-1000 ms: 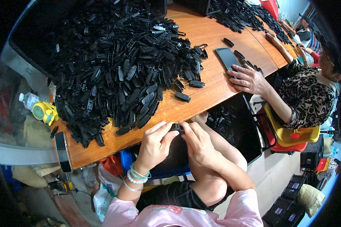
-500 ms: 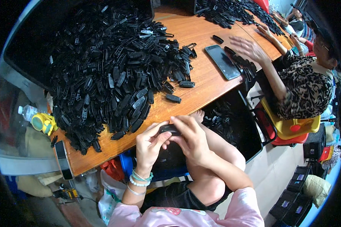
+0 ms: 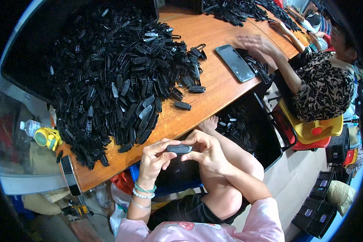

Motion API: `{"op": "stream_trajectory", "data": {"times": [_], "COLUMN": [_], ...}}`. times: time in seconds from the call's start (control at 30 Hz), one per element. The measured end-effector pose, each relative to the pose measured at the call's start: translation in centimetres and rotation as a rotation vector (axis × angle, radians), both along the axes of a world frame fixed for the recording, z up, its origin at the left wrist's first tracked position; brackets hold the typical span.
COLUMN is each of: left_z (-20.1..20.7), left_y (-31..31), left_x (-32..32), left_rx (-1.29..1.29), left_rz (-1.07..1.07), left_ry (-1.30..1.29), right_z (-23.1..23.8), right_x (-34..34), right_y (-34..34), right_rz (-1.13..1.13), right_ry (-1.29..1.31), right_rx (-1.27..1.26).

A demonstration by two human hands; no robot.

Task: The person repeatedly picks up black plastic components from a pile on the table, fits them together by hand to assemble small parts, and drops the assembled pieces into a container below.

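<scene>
Between my two hands, just off the table's front edge, is a small oblong black plastic part [image 3: 179, 149] with its broad face showing. My left hand [image 3: 155, 156] pinches its left end between thumb and fingers. My right hand [image 3: 207, 150] grips the other end, thumb below and forefinger above. A large heap of similar black plastic parts [image 3: 121, 80] covers much of the wooden table [image 3: 197, 109]. One loose part [image 3: 182, 105] lies near the front edge, another [image 3: 197, 89] a little farther back.
Right of the heap lies a dark-screened phone [image 3: 235, 63]; another phone [image 3: 70, 176] is at the left corner, near a yellow fan [image 3: 47, 138]. A co-worker [image 3: 324, 82] sits at right. A black bin [image 3: 266, 155] with parts stands beside my legs. Black crates [image 3: 315, 215] are at lower right.
My hands have turned the black part so that its broad face shows, and my fingers cover less of it. At right, the co-worker's hands have shifted over the parts beside the phone.
</scene>
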State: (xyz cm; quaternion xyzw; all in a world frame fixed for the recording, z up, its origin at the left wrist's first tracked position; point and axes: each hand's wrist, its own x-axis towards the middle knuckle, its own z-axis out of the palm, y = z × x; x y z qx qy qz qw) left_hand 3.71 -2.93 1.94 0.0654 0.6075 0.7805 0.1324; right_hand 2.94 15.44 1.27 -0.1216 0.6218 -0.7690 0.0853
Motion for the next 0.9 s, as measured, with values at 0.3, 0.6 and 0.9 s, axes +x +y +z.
{"op": "stream_trajectory", "data": {"times": [0.3,0.6,0.9], "left_z": [-1.2,0.5,-0.8], "left_y": [0.6,1.3,6.2], "left_x": [0.6,-1.6,-9.2], "left_rx": [0.073,-0.236,-1.267], "left_rz": [0.083,-0.001,0.416], "left_ry": [0.031,0.229,0.482], "right_z": [1.7,0.1,-0.9], "right_x": [-0.1,-1.1,-3.5], "right_y": [0.4,1.2,1.8], "right_rz": [0.051,0.066,0.064], "right_ry": [0.064,-0.219,0.208], "right_rx": [0.056,0.115,0.665]}}
